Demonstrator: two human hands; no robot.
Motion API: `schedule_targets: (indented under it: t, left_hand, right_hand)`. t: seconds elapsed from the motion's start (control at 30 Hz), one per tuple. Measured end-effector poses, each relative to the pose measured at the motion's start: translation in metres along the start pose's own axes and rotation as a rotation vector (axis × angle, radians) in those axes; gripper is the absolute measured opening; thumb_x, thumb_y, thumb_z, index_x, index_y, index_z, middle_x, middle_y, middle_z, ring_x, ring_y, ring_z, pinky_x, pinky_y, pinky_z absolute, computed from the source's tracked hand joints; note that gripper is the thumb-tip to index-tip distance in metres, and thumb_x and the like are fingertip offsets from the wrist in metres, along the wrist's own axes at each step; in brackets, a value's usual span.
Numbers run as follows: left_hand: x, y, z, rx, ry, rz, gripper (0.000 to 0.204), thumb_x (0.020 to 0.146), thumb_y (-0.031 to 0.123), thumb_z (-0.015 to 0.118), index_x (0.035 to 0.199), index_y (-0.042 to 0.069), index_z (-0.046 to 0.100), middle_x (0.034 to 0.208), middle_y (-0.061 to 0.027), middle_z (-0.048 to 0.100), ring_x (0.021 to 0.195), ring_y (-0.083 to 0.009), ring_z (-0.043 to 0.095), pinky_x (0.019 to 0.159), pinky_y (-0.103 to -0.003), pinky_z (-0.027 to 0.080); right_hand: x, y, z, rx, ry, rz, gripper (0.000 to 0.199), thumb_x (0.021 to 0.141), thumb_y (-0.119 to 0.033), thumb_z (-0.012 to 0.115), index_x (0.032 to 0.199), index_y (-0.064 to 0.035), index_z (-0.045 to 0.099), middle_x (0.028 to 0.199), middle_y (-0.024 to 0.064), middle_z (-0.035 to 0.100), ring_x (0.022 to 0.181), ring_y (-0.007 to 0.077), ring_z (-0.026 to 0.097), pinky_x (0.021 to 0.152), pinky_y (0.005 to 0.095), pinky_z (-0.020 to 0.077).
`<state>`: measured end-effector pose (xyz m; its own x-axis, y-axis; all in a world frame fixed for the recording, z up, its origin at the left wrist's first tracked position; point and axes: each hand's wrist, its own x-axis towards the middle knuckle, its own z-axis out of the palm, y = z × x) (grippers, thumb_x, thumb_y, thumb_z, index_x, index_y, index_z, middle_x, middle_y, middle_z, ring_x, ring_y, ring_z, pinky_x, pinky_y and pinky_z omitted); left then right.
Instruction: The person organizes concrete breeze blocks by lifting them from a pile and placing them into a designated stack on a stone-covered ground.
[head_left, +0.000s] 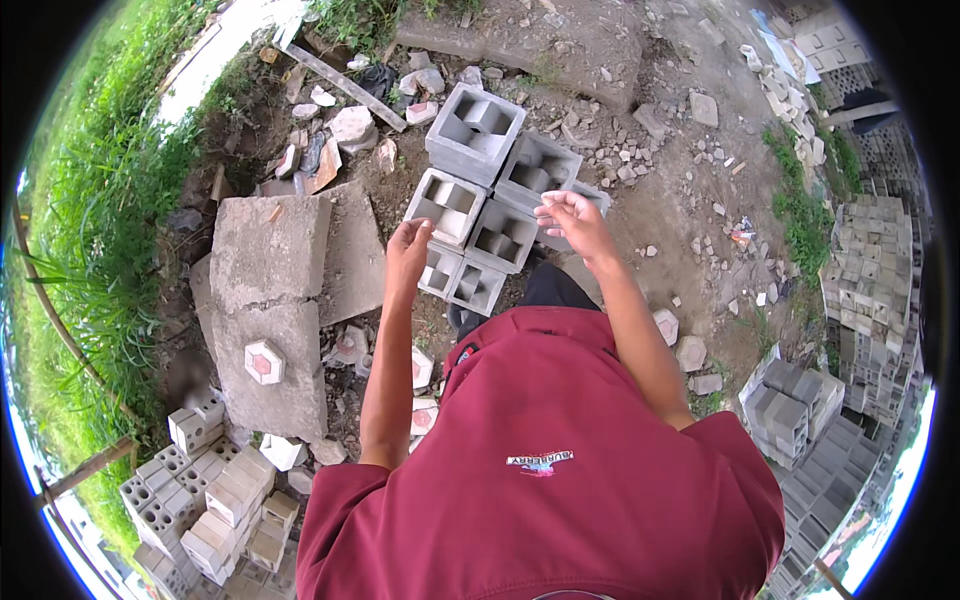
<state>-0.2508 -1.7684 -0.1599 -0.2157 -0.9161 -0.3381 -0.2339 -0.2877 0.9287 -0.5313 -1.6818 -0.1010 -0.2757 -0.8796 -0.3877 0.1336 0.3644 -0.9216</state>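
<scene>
remote feed, my view: pale hollow block [450, 195] in a grey stack [515, 203] | left hand [408, 248] nearer, at block's near-left edge, grip i cannot tell | right hand [580, 222] right of block, empty, fingers loosely parted

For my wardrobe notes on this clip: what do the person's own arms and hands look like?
Both the left hand and right hand are bare, with no gloves, rings or watch visible. The forearms are uncovered below the short sleeves of a maroon shirt, which has a small multicoloured print.
</scene>
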Motion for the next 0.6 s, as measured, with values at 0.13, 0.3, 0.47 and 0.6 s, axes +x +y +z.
schedule_targets:
  t: [0.13, 0.3, 0.47, 0.6]
  left_hand:
    - [0.019, 0.005, 0.032, 0.277, 0.181, 0.149, 0.038, 0.091, 0.03, 0.061, 0.11, -0.003, 0.06, 0.104, -0.0177, 0.067, 0.1, -0.0257, 0.063, 0.088, -0.035, 0.048]
    - [0.077, -0.026, 0.086, 0.157, 0.329, -0.018, 0.046, 0.089, 0.033, 0.063, 0.114, -0.005, 0.056, 0.113, -0.0229, 0.062, 0.107, -0.0299, 0.06, 0.091, -0.037, 0.047]
    - [0.145, -0.054, 0.142, -0.04, 0.432, -0.309, 0.075, 0.083, 0.043, 0.069, 0.132, -0.005, 0.039, 0.123, -0.023, 0.055, 0.113, -0.0276, 0.054, 0.092, -0.037, 0.045]
    - [0.207, -0.087, 0.168, -0.161, 0.457, -0.471, 0.101, 0.073, 0.048, 0.075, 0.138, -0.01, 0.027, 0.135, -0.0313, 0.042, 0.124, -0.037, 0.046, 0.101, -0.041, 0.04]
  right_hand:
    - [0.07, -0.006, -0.028, -0.16, -0.015, -0.065, 0.026, 0.091, -0.02, 0.063, 0.108, -0.0014, 0.06, 0.091, 0.0066, 0.068, 0.082, 0.011, 0.064, 0.069, 0.0244, 0.05]
    - [0.19, 0.002, -0.062, -0.304, -0.057, -0.324, 0.031, 0.089, -0.025, 0.065, 0.105, 0.0019, 0.06, 0.084, 0.009, 0.069, 0.075, 0.0132, 0.066, 0.069, 0.0269, 0.0519]
    - [0.303, 0.028, -0.064, -0.578, -0.156, -0.419, 0.051, 0.085, -0.038, 0.068, 0.114, 0.0025, 0.056, 0.099, 0.0183, 0.066, 0.091, 0.0263, 0.065, 0.079, 0.0355, 0.0507]
    - [0.389, 0.076, -0.069, -0.866, -0.235, -0.572, 0.069, 0.082, -0.042, 0.068, 0.13, 0.0024, 0.045, 0.124, 0.0283, 0.054, 0.117, 0.0392, 0.051, 0.096, 0.0431, 0.0424]
